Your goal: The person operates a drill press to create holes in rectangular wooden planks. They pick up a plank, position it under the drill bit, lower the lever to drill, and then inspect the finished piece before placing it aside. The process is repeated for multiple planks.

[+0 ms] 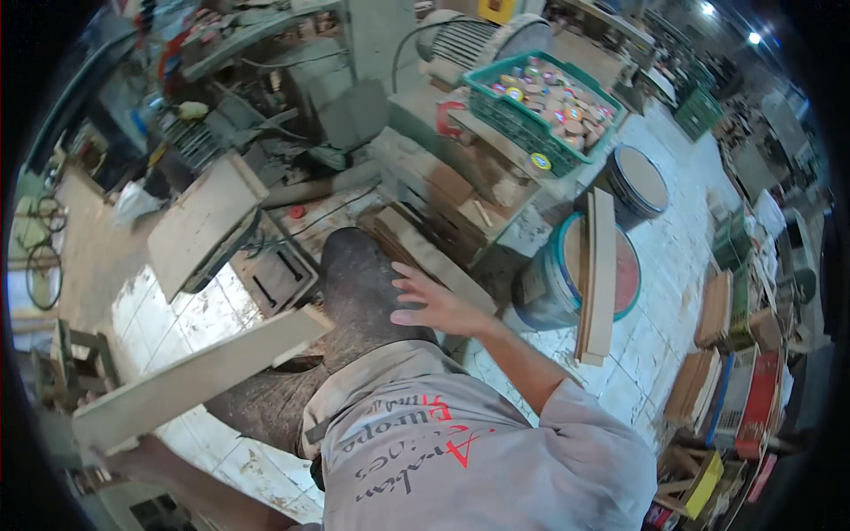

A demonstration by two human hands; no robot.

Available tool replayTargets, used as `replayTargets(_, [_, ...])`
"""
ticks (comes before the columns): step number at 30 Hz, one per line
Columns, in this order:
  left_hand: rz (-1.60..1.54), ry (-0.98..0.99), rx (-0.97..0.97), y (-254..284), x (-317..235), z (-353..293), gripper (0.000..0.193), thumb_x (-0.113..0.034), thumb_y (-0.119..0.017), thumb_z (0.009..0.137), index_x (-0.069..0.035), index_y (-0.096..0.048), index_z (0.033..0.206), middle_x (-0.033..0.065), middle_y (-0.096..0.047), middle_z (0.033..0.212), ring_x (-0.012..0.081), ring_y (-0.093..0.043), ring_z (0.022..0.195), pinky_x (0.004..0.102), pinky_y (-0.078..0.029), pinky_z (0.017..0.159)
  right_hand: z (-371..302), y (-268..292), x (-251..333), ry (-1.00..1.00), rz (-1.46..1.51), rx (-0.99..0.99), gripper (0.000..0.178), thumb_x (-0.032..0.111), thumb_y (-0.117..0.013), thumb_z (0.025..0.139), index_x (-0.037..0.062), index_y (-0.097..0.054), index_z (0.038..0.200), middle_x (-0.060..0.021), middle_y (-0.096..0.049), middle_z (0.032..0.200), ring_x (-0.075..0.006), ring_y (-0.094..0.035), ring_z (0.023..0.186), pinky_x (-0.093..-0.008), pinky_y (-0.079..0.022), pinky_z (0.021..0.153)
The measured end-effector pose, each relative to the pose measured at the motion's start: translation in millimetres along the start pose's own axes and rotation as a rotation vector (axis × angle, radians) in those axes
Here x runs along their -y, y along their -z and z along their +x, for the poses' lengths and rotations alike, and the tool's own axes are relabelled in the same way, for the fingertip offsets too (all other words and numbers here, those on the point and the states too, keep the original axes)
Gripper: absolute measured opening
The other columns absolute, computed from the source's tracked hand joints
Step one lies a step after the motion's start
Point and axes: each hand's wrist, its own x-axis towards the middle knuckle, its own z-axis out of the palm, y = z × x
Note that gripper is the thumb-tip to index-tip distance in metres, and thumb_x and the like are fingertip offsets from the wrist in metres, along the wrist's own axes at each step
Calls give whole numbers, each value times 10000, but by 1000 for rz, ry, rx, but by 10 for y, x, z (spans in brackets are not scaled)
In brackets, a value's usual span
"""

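My left hand (133, 456) grips a long pale wooden board (199, 376) near its outer end, at the lower left. The board slants up to the right, and its far end lies by my thigh. Most of the left hand's fingers are hidden behind the board. Above my dark, dusty trouser leg (359, 283) my right hand (434, 301) hangs with its fingers spread and nothing in them. Close to that hand, several long wooden strips (429, 252) rest beside a low bench.
Right of me, boards (600, 274) lie across a bucket (549, 279), with a second bucket (637, 186) behind. A green crate (531, 115) of small round pieces sits on the bench. A machine with a tilted flat top (204, 221) stands ahead left. Stacked wood (695, 385) lines the right side.
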Motion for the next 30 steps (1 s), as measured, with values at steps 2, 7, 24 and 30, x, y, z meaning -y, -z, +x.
replayTargets(2, [-98,-28,5,-61,142,-209,674,-507,-446,883,23,-385,1295,186,-463,1303,361,-439,1239,541,-405,1020,196,-199,-16,-163,272,71,819,361,-624,887,65,-135,1473,-184,-304,1444,-318,-480,1201,-432,-422,964])
replayTargets(7, [-299,204,-54,-235,314,-662,577,-446,-470,904,-51,-380,1315,154,-421,1334,321,-419,1256,501,-388,1040,463,-254,-115,-295,638,66,530,341,-560,926,110,-387,1370,-35,-483,1281,-192,-543,1075,-409,-502,853])
replayTargets(24, [552,-1122,1189,-568,-1370,-527,406,-148,-483,895,95,-425,1215,204,-436,1295,293,-378,1258,442,-286,1078,224,24,-178,-185,587,-278,281,249,-548,937,143,-526,1198,34,-617,946,-47,-594,703,-172,-483,447])
replayTargets(30, [550,-1105,1199,-550,-1339,-539,379,-143,-495,891,88,-441,1187,196,-454,1258,286,-402,1219,429,-302,1056,267,66,-209,-142,575,-235,297,241,-542,940,139,-516,1218,29,-610,980,-49,-597,756,-193,-482,477])
